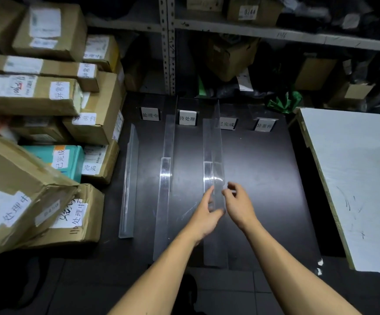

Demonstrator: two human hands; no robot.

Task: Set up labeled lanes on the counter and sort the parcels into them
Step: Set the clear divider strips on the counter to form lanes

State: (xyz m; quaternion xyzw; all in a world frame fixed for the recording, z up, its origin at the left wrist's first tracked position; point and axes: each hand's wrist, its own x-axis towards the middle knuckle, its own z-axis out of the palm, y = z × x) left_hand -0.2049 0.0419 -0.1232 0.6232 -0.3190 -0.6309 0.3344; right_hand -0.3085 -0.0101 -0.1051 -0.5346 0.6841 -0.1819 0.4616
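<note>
On the dark counter [266, 178] lie three clear acrylic dividers running front to back: left divider [128, 178], middle divider [167, 169] and right divider [214, 142]. Four small label stands line the back: [150, 114], [187, 118], [228, 123], [265, 125]. My left hand [204, 214] lies with straight fingers against the left side of the right divider's near end. My right hand [239, 202] has curled fingers and pinches that divider's upright wall from the right. Labeled cardboard parcels [25, 94] are stacked to the left of the counter.
A teal parcel [65, 158] sits among the brown boxes, and a big tilted box [9, 196] leans at the near left. A white board [354, 178] lies right of the counter. Metal shelving [170, 42] with boxes and a green bag [284, 101] stands behind.
</note>
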